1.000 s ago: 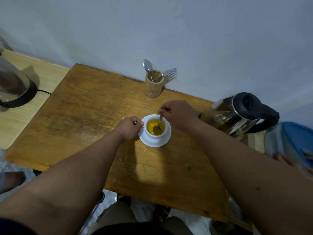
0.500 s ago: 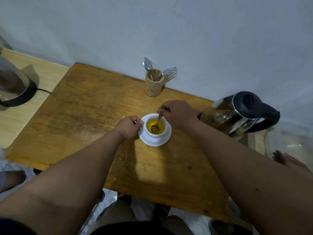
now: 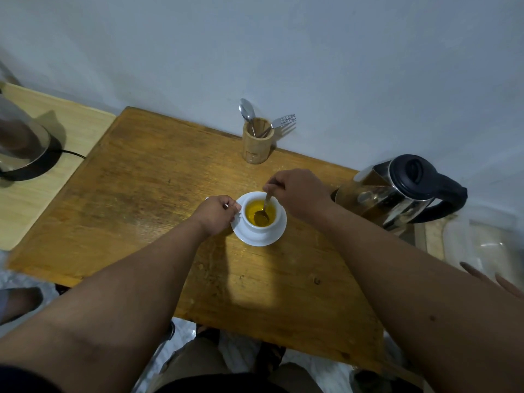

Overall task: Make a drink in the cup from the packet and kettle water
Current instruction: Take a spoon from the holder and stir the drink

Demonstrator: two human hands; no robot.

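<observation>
A white cup [image 3: 265,227] holding yellow liquid stands on a white saucer [image 3: 256,239] in the middle of the wooden table [image 3: 141,194]. My left hand [image 3: 217,212] pinches the cup's handle on its left side. My right hand [image 3: 300,191] grips the stem of a metal spoon [image 3: 263,211] whose bowl sits in the liquid. The glass kettle [image 3: 397,191] with a black lid and handle stands at the table's right edge, just past my right wrist. No packet is visible.
A wooden holder [image 3: 256,144] with a spoon and fork stands by the wall behind the cup. A second appliance on a black base [image 3: 22,148] sits on the lighter side table at left. Another person's fingers [image 3: 493,279] show at right, a foot [image 3: 17,302] at lower left.
The spoon's bowl has shifted around inside the cup from right of centre toward the near left side. Both hands keep their grips. The blue object at right is gone from view.
</observation>
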